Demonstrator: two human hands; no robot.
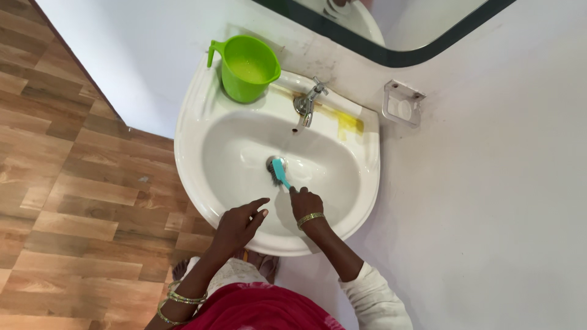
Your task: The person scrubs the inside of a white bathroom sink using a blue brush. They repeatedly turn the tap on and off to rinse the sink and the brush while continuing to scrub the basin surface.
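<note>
A: Right hand [307, 205] reaches into the sink [195, 131], fist clamped on the brush [280, 172], bristles at the drain.

B: Left hand [239, 221]?

A: Empty, fingers loosely spread, resting on the front rim.

walls [489, 201]: white, plain | floor [67, 183]: wood-look planks | mirror [391, 36]: dark-framed, above | light: even, bright

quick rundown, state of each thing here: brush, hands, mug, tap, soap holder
right hand: closed on the brush handle
brush: bristles down at the basin drain
left hand: open, resting on the basin rim
green mug: upright on the ledge
tap: no water seen running
soap holder: wall-mounted, contents unclear
</note>
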